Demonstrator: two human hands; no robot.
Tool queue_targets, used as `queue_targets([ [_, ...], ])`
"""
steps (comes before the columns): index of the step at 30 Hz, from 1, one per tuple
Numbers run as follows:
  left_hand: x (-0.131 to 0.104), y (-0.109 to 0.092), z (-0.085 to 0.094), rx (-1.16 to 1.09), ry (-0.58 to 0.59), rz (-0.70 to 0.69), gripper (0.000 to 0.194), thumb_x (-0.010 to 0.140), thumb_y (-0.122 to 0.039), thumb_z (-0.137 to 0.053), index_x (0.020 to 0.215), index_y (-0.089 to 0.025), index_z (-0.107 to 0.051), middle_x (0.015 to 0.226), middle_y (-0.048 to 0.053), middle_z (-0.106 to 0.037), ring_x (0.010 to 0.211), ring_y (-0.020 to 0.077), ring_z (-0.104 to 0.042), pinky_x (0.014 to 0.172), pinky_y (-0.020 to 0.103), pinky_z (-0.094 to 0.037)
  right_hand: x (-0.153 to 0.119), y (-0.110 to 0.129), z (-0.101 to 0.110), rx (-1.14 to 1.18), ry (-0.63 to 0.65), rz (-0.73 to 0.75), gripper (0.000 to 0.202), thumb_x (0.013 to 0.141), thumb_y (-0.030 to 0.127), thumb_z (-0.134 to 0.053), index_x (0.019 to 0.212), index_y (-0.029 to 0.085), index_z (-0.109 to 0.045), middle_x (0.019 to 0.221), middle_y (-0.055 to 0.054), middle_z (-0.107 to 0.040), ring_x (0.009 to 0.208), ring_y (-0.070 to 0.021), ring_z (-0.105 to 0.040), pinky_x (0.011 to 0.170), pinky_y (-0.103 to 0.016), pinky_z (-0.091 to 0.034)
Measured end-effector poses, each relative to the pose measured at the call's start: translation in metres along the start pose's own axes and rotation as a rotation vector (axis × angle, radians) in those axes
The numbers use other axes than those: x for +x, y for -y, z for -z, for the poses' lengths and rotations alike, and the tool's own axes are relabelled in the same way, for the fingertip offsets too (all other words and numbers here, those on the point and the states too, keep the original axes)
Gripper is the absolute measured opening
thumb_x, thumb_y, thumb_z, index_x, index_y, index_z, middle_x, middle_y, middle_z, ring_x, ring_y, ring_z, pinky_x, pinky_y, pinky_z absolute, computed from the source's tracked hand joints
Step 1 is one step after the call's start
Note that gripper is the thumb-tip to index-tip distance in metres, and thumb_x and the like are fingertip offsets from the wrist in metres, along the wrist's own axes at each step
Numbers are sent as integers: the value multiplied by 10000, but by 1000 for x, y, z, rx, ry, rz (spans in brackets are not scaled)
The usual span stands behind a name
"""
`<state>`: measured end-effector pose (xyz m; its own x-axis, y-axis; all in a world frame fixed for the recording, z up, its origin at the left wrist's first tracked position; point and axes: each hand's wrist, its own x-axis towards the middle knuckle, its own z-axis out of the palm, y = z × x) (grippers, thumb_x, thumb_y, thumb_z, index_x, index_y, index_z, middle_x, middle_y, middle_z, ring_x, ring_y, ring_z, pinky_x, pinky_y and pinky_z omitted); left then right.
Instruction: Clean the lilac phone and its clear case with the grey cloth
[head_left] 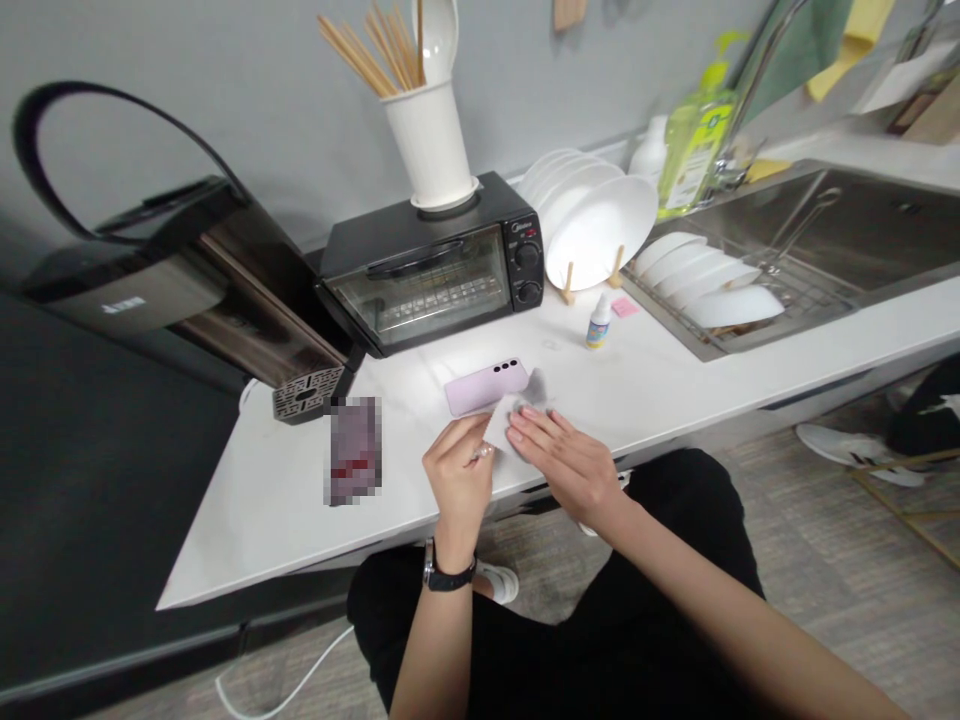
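Note:
A small light grey cloth [501,420] with a zigzag edge lies between my two hands near the counter's front edge. My left hand [459,465], with a watch on the wrist, has its fingers closed on the cloth's left side. Over the cloth's right part rest the outstretched fingers of my right hand [566,455], pressed together on it. Just beyond them a lilac phone [480,388] lies with its camera side up. A small white spray bottle [598,324] stands upright farther right, beside a pink packet [624,308].
A black toaster oven [435,270] stands behind, bearing a white utensil holder [431,140]. At left are a tall dark machine [247,290] and a pixelated object [352,450]. White plates [600,225], a green soap bottle [694,150] and a sink [705,345] are at right.

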<state>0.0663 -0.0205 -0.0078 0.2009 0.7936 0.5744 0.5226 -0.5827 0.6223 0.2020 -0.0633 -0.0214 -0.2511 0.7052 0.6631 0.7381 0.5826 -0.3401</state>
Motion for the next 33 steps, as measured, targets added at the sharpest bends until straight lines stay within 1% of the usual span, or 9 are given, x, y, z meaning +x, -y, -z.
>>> queue_targets([
  [3, -1, -1, -1, 17, 11, -8, 125, 640, -116, -452, 635, -184, -556, 715, -8, -562, 676, 121, -518, 610, 273, -428, 7, 2, 4, -12, -21, -76, 445, 715, 59, -305, 1134, 207, -271, 1157, -1, -323, 1071, -156, -256, 917, -346, -257],
  [6, 0, -1, -2, 29, 16, -5, 120, 643, -114, -452, 637, -180, -552, 750, 2, -564, 695, 123, -517, 634, 280, -426, 18, 15, 3, -22, -29, -148, 448, 709, 47, -307, 1136, 181, -270, 1182, 2, -277, 1087, -153, -220, 935, -337, -226],
  [11, 0, 5, 2, 54, -5, -2, 151, 642, -82, -431, 698, -153, -551, 798, 41, -565, 759, 144, -517, 665, 296, -430, 22, 36, -4, -14, 35, -19, 420, 720, 76, -321, 1124, 184, -293, 1167, 23, -303, 1083, -141, -228, 945, -312, -220],
  [14, -3, 6, 7, 49, -1, 1, 193, 647, -79, -422, 777, -158, -541, 819, 50, -564, 786, 148, -511, 690, 304, -427, 15, 34, -5, -13, 62, 34, 422, 723, 88, -328, 1127, 204, -282, 1156, 26, -320, 1073, -139, -247, 937, -314, -239],
  [16, -6, 5, 11, 27, 8, 6, 209, 656, -69, -399, 755, -184, -543, 821, 42, -563, 783, 144, -510, 685, 305, -427, 10, 28, -5, -14, 58, 28, 429, 722, 85, -326, 1129, 211, -276, 1151, 23, -329, 1069, -141, -255, 932, -321, -247],
  [21, -9, -1, 14, 9, 25, 13, 184, 660, -100, -423, 699, -224, -553, 783, 24, -565, 728, 143, -519, 652, 305, -422, 10, 17, 0, -33, 32, -59, 460, 700, 44, -314, 1134, 192, -272, 1168, 6, -305, 1079, -150, -237, 935, -335, -236],
  [25, -6, -4, 10, 5, 52, 22, 163, 672, -118, -415, 688, -218, -542, 766, 25, -568, 718, 136, -520, 662, 301, -422, 17, 27, 0, -48, 1, -141, 467, 699, 47, -315, 1139, 194, -260, 1183, 7, -276, 1086, -150, -219, 939, -337, -227],
  [28, -3, -5, 8, -4, 50, 28, 184, 684, -106, -382, 647, -206, -532, 767, 39, -567, 742, 142, -517, 662, 311, -424, 17, 35, -1, -34, 31, -81, 458, 713, 59, -304, 1143, 204, -245, 1173, 20, -291, 1082, -143, -226, 940, -338, -225],
  [33, -2, -5, 8, -35, 45, 27, 220, 668, -72, -381, 745, -201, -541, 791, 39, -567, 760, 142, -514, 685, 307, -425, 9, 31, 0, -11, 56, 17, 423, 732, 98, -314, 1133, 223, -262, 1143, 25, -338, 1058, -137, -272, 928, -320, -257],
])
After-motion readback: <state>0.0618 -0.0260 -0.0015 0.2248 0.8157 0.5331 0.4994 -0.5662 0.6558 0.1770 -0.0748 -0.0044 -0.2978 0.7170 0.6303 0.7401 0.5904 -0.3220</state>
